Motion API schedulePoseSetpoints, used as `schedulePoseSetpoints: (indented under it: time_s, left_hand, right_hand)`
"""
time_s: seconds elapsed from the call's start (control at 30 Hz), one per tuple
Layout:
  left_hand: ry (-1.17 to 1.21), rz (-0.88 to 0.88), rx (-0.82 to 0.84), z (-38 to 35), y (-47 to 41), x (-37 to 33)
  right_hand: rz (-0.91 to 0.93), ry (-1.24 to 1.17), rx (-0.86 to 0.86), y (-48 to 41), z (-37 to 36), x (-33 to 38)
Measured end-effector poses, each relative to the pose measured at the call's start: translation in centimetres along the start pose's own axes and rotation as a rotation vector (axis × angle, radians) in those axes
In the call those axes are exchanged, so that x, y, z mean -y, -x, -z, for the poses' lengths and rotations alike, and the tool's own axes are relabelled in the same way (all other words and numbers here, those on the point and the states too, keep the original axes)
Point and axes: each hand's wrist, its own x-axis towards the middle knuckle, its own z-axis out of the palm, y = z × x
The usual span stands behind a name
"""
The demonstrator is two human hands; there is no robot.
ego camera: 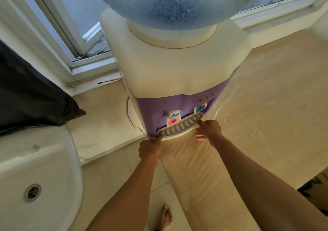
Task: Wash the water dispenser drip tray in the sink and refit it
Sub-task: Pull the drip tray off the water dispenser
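Drip tray [179, 128], white-rimmed with a grey slotted grille, sits in its recess at the foot of the purple front panel of the water dispenser [177, 67], just below the red tap [173, 121] and the blue tap [200, 108]. Both hands are on it. The left hand [150, 149], at about 8 o'clock from the tray, has its thumb pressed on the tray's left corner with the other fingers curled under, so I cannot tell how firmly it is clamped. The right hand [209, 130], at about 3 o'clock, rests a fingertip on the right end of the rim, the remaining fingers loosely bent below the edge; it looks like a touch more than a full grip.

Whether the tray is about to come out or is being seated home cannot be read from this view alone. Judging by the sink [58, 168] at 8 o'clock looking dry and the tray fully in its slot, I would guess the step is removal. If so, the next move calls for an even pull from both ends, level, so any water inside does not spill, then a carry left to the sink.

Above, at 12 o'clock, the blue water bottle [175, 2] crowns the cream top. A window [74, 26] stands at 10 o'clock, a tiled floor [113, 174] below, a bare foot [166, 217] at 6 o'clock.
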Motion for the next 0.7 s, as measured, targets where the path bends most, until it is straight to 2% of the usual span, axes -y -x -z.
schedulePoseSetpoints:
  time_s: [0.2,0.4,0.7]
  left_hand:
    - [-0.005,0.017,-0.016,-0.3,-0.4,0.3]
    - [0.007,-0.006,-0.009,-0.4,-0.1,0.4]
    - [0.003,-0.024,-0.005,-0.3,0.9,0.3]
  right_hand:
    - [-0.082,-0.109,-0.049,-1.7,-0.5,0.1]
    - [-0.066,-0.205,-0.109,-1.7,-0.9,-0.1]
    - [0.02,-0.113,-0.168,0.1,-0.2,0.0]
